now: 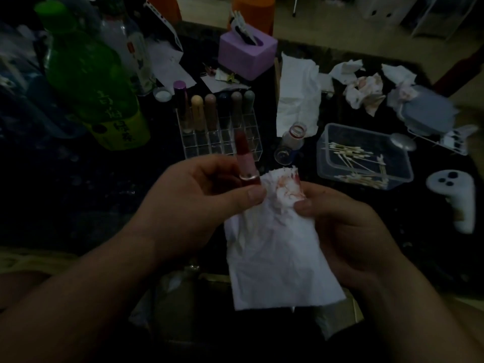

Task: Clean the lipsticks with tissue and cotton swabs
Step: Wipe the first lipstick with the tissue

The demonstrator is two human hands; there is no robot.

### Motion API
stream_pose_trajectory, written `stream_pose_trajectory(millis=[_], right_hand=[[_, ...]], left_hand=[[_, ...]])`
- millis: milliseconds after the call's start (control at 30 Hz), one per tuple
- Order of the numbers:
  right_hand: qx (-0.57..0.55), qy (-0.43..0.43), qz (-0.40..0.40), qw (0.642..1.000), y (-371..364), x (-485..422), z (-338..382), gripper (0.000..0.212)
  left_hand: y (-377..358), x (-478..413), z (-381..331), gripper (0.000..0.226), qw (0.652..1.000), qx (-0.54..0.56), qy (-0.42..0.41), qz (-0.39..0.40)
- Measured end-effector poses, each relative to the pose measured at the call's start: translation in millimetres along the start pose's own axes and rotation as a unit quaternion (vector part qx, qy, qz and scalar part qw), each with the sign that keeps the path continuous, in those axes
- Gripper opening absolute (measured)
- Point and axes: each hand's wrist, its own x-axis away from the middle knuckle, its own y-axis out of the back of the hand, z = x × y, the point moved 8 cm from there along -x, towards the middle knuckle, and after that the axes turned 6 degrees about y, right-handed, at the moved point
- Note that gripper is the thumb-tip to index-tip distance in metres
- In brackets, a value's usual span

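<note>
Lighting: dim throughout, colours muted, brightest at the top of the view. Table (pixel 78 195): dark surface with pale speckling, filling most of the view. Floor (pixel 327 32): pale beige, visible beyond the table's far edge. Two orange rounded items (pixel 252 14) stand on that floor just past the table's far edge; their type cannot be determined. Beyond the table's far right corner: a white cabinet-like unit (pixel 379 9) and a white thin-barred frame (pixel 445 19). A thin metal leg (pixel 295 6) stands to the left of the unit.
</note>
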Motion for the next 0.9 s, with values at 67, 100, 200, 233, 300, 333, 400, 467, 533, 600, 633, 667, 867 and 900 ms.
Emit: stream_pose_trajectory(millis=[67, 100, 200, 233, 300, 333, 400, 467, 533, 600, 633, 667, 867, 900], right_hand=[[0.008, -0.011, -0.001, 1.000, 2, 1, -2, 0.060], [0.013, -0.014, 0.000, 1.000, 4, 1, -2, 0.061], [0.038, -0.017, -0.015, 0.999, 8, 2, -2, 0.062], [0.061, -0.017, -0.031, 0.997, 11, 2, -2, 0.057], [0.125, -0.007, -0.072, 0.990, 19, 3, 2, 0.032], [0.158, -0.001, -0.095, 0.983, 23, 4, 4, 0.019], [0.212, 0.007, -0.134, 0.968, 32, 7, 7, 0.009], [0.259, 0.007, -0.150, 0.954, 38, 9, 8, 0.013], [0.328, 0.003, -0.158, 0.931, 43, 10, 8, 0.014], [0.469, 0.007, -0.172, 0.866, 57, 9, 11, 0.015], [0.539, 0.009, -0.178, 0.824, 63, 7, 12, 0.015], [0.589, 0.012, -0.184, 0.787, 69, 4, 12, 0.016], [0.644, 0.051, -0.248, 0.722, 92, -8, 15, 0.019], [0.646, 0.059, -0.257, 0.717, 94, -10, 15, 0.018]], left_hand=[[-3, 0, -1, 0.038, 0.999, -0.028, 0.002, 0.033], [-7, 0, 0, 0.040, 0.997, -0.047, 0.008, 0.057], [-13, 0, 2, 0.038, 0.990, -0.118, 0.012, 0.080], [-13, -1, 3, 0.036, 0.989, -0.125, 0.013, 0.073], [-9, -2, 6, 0.035, 0.989, -0.135, 0.025, 0.054], [-7, -4, 8, 0.036, 0.988, -0.143, 0.032, 0.045], [-3, -5, 10, 0.038, 0.986, -0.158, 0.044, 0.031], [-3, -7, 11, 0.043, 0.977, -0.208, 0.044, 0.016], [-2, -7, 12, 0.046, 0.968, -0.247, 0.042, -0.003], [3, -10, 10, 0.046, 0.973, -0.228, 0.037, -0.032], [6, -11, 9, 0.043, 0.976, -0.210, 0.032, -0.049], [10, -12, 7, 0.038, 0.979, -0.194, 0.026, -0.064], [23, -18, -4, 0.023, 0.980, -0.160, 0.002, -0.121], [26, -20, -5, 0.023, 0.979, -0.160, 0.000, -0.130]])
